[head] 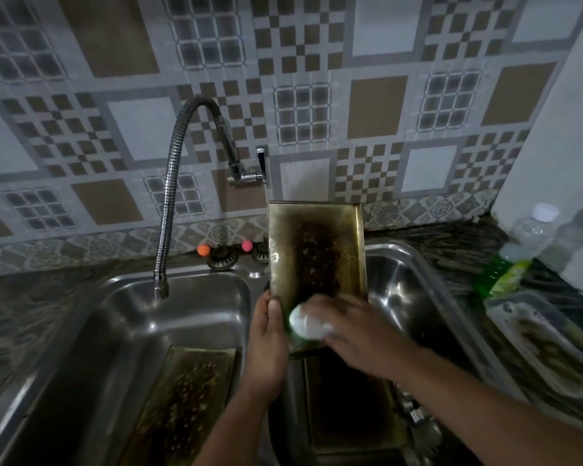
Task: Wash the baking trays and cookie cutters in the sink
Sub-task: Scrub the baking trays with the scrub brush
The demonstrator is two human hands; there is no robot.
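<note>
Baking tray (317, 250) stands on end over the divider between the two sink basins, soiled face toward me, so the burnt patch down its middle is open to scrubbing. My left hand (266, 334) has its grip clamped on the tray's lower left edge, thumb on the front face, to keep it upright. My right hand (347, 331) has its grip closed on a soapy sponge (303, 322), white with foam and a green edge, pressed to the tray's lower end. In my judgement scrubbing is at an early stage: the dark residue looks largely intact.

A second dirty tray (182, 395) lies in the left basin (81, 348) under the flexible tap (169, 196); no water is seen running. Another dark tray (347, 401) lies below my hands in the right basin. A green detergent bottle (509, 267) lies on the desk at right, beside a container (539, 344); contents too blurred to identify as cookie cutters
</note>
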